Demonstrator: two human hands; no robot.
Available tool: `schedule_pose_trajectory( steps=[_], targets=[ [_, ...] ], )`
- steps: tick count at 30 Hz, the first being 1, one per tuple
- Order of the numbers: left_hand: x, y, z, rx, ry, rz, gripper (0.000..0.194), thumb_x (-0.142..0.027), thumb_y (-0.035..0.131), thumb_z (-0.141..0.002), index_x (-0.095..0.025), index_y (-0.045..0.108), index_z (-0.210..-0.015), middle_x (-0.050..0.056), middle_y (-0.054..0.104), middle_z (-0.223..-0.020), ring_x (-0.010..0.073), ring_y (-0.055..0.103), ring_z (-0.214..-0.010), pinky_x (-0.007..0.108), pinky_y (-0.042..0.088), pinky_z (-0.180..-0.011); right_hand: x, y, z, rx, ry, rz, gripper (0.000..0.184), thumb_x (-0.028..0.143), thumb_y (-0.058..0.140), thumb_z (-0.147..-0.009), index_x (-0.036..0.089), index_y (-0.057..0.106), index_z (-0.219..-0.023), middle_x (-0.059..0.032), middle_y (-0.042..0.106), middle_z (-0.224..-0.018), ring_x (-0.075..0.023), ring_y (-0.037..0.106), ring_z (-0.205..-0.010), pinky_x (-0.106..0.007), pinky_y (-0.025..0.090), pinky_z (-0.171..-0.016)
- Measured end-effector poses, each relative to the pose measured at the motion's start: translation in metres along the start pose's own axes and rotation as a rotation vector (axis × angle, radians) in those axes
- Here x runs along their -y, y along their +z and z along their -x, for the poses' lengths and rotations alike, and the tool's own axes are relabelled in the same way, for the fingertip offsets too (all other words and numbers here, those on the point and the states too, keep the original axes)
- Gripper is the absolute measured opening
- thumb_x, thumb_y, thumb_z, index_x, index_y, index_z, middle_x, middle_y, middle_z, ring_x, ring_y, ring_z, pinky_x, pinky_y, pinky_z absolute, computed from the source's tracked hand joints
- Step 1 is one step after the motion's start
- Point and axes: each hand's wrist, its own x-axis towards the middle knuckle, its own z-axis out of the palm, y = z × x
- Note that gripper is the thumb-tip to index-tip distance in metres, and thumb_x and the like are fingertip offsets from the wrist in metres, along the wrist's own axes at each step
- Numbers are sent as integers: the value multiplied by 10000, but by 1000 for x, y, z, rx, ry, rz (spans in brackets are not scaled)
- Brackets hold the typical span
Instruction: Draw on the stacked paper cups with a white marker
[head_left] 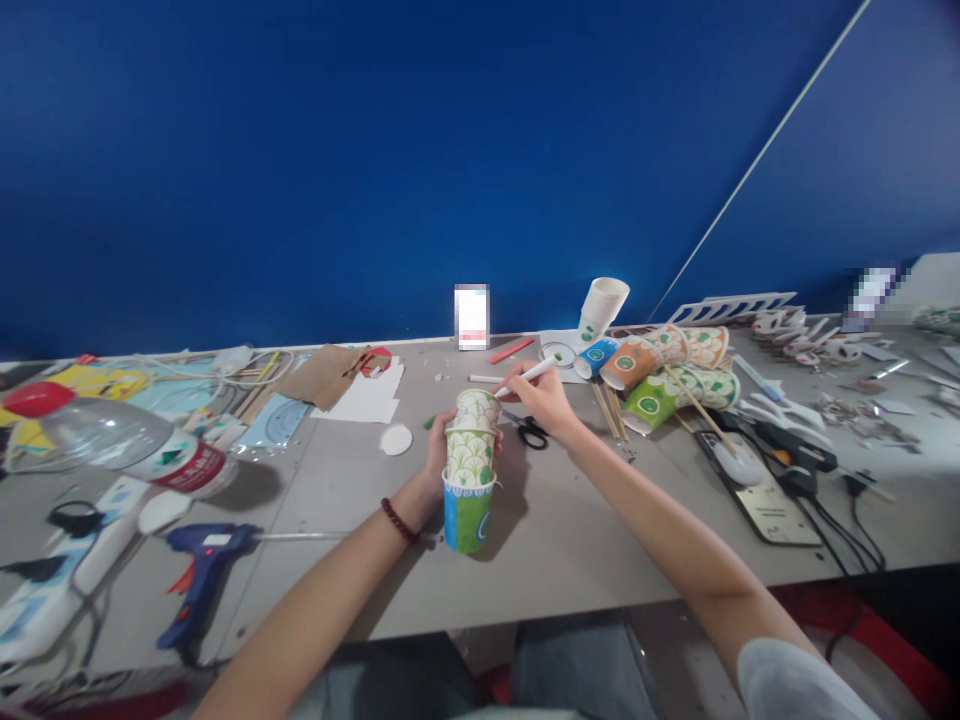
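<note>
A column of nested paper cups (470, 457), patterned green and white with a blue and green cup at its near end, is gripped by my left hand (440, 445). Fingers of that hand wrap around its upper part. My right hand (544, 398) pinches a white marker pen (537, 369) with a green mark near its back end. The pen's tip points down toward the rim of the top cup, but I cannot tell whether it touches. Behind my right hand lies a pair of black-handled scissors (531, 432), partly covered. A white paper disc (396, 439) rests left of the cups.
A blue glue gun (206, 570), a power strip (82, 560) and a lying plastic bottle (135, 445) fill the left. On the right are coloured cups (651, 403), a stack of white cups (602, 308), wooden sticks (611, 410) and a black glue gun (795, 445). A blue wall stands behind.
</note>
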Motion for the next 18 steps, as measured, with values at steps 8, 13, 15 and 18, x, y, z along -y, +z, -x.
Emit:
schedule_pose_trajectory(
  steps=[8,13,15,18],
  targets=[
    [0,0,1,1,1,-8,536,-516,491,-780,-51,661,-986,133,718,-839,228,680,-691,325,528,-585,1,1,0,-13,0,-7,60,219,587,-648,186,619,-610,-7,677,-625,-170,687,-679,-286,604,-669],
    [-1,0,0,18,-1,-5,536,-516,506,-771,-56,659,-999,141,717,-844,233,676,-693,327,523,-589,2,0,1,-7,0,1,68,218,582,-657,191,599,-597,-13,686,-633,-173,690,-684,-286,602,-672],
    [-1,0,0,16,-1,-7,529,-513,506,-770,-60,661,-995,139,716,-837,232,675,-691,327,523,-583,1,0,0,-7,-4,-13,64,219,585,-661,191,606,-608,-11,688,-644,-172,690,-684,-291,605,-677],
    [0,2,0,-7,2,-13,526,-514,504,-763,-64,665,-983,133,715,-822,230,675,-677,326,526,-571,0,0,0,6,-21,-21,66,220,583,-671,190,616,-621,-9,689,-653,-171,691,-689,-299,608,-688]
  ],
)
